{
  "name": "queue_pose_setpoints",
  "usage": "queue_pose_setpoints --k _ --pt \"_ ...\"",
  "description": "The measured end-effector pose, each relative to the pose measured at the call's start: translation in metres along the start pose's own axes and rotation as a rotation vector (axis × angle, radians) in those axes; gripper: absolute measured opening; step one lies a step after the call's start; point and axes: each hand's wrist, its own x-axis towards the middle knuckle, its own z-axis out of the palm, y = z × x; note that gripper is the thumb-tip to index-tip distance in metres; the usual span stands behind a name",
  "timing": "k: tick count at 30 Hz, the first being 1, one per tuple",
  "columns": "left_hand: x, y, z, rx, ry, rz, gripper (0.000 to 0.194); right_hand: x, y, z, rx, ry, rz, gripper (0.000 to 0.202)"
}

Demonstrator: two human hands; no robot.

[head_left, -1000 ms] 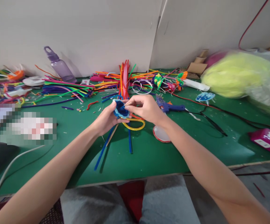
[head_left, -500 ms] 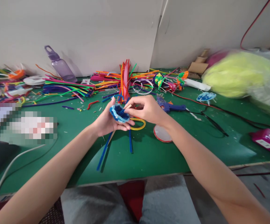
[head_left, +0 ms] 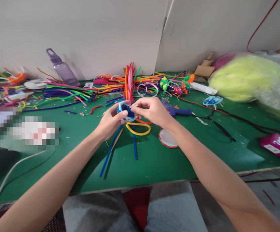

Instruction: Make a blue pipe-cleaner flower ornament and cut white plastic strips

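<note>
1. Above the green table (head_left: pixel 159 164), near its middle, a blue cup-shaped piece (head_left: pixel 130 116) with a paler rim is raised, its hollow side facing the person.
2. The left hand (head_left: pixel 111 120) grips this piece from the side, thumb across its near edge, fingers curled behind.
3. The right hand (head_left: pixel 152 111) is narrowed to a pinch on a pale stick (head_left: pixel 134 106), its end at the piece's opening; whether it touches the inside, I cannot tell.
4. Beside the purple bottle lies a small printed tag (head_left: pixel 88 85), its marks too small to read. The magenta box (head_left: pixel 279 146) at the right edge bears white patches, any wording on them illegible.
5. The purple bottle (head_left: pixel 66 71) leans near the wall, see-through and darker low down; I cannot tell if that is liquid.
6. A clear plastic bag (head_left: pixel 276 95) at the right holds a bulky yellow-green mass (head_left: pixel 244 77).
7. Just beside the right forearm sits a round, red-rimmed disc (head_left: pixel 167 138), whitish within; dish or lid is unclear.
8. Below the hands lie a yellow loop (head_left: pixel 140 133) and blue stems (head_left: pixel 108 154).
</note>
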Motion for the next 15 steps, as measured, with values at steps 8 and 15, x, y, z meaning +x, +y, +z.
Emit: queue_pose_setpoints --k 8,15 --pt "0.001 0.011 0.001 -0.234 -0.037 -0.336 0.049 -0.001 -0.009 -0.005 0.049 -0.127 -0.022 0.013" --pt "0.004 0.011 -0.009 -0.265 -0.193 -0.532 0.072 -0.005 -0.009 -0.004 -0.021 -0.113 -0.107 0.011"
